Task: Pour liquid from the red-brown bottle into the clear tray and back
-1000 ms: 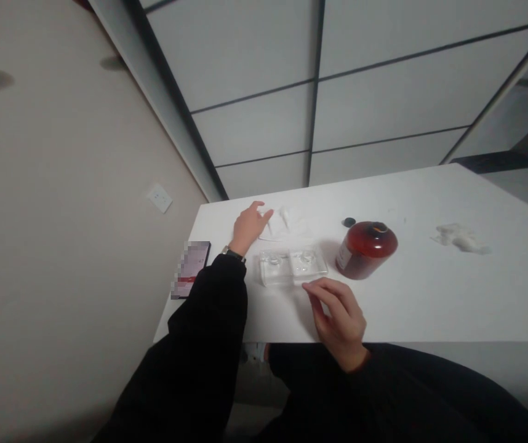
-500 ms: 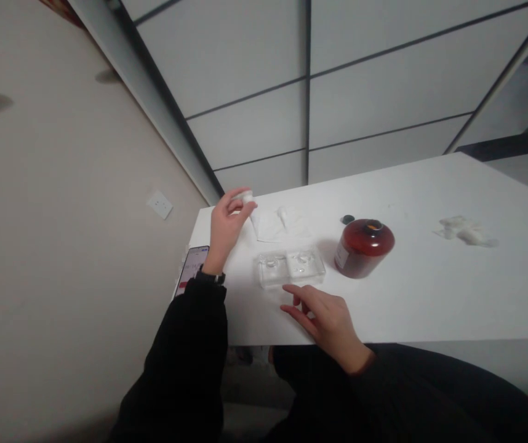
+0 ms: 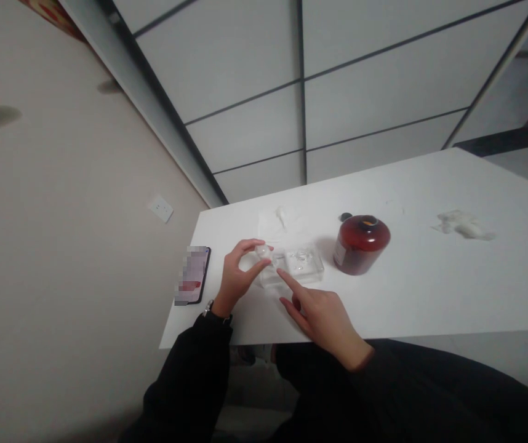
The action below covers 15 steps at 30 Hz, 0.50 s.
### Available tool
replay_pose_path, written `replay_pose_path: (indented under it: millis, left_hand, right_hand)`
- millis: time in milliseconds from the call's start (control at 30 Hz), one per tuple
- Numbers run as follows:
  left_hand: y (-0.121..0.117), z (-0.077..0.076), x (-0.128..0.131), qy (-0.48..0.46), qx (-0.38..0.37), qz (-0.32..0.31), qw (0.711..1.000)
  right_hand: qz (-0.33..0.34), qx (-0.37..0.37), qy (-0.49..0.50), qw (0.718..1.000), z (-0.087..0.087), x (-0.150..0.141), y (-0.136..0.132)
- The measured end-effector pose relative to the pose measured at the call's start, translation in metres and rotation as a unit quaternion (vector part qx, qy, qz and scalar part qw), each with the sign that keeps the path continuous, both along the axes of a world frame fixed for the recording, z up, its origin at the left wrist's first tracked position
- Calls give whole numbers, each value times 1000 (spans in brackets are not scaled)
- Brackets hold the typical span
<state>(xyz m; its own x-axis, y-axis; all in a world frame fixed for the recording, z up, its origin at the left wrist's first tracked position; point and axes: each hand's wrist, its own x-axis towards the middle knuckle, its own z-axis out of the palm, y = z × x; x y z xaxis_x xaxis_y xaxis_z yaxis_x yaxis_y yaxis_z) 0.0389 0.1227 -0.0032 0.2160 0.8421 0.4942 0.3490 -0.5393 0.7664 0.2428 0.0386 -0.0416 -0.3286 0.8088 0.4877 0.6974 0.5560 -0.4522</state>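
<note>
My left hand (image 3: 237, 271) pinches a small whitish, see-through round piece (image 3: 263, 252) between thumb and fingers; its exact kind I cannot make out. It is held above the left compartment of a clear two-part box (image 3: 322, 269), covering part of that compartment. My right hand (image 3: 322, 311) is in front of the box, index finger stretched toward the held piece and thumb apart, with nothing in it. Small clear shapes show in the box's right compartment. Behind the box, a thin white sheet (image 3: 297, 221) lies flat with a small pale item (image 3: 280, 215) on it.
An amber-red bottle (image 3: 360, 246), its top uncapped, stands right of the box, with a black cap (image 3: 346, 216) behind it. A crumpled tissue (image 3: 463, 224) lies farther right. A phone (image 3: 193, 274) rests at the white table's left edge, near the wall.
My left hand has come from the sheet toward me and down to the box, carrying the small round piece. My right hand has barely moved, its index finger now more extended.
</note>
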Motion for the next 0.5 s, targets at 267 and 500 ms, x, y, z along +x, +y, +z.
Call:
replay_pose_path:
  millis: [267,500]
  left_hand:
    - [-5,-16,0,-23,-59,-15,998]
    - [-3,-17,-1,-33,-101,-94,990]
  right_hand:
    - [-10,5,-11,1000,-3,0,2]
    - [-19,5,-19,1000,-2,0,1]
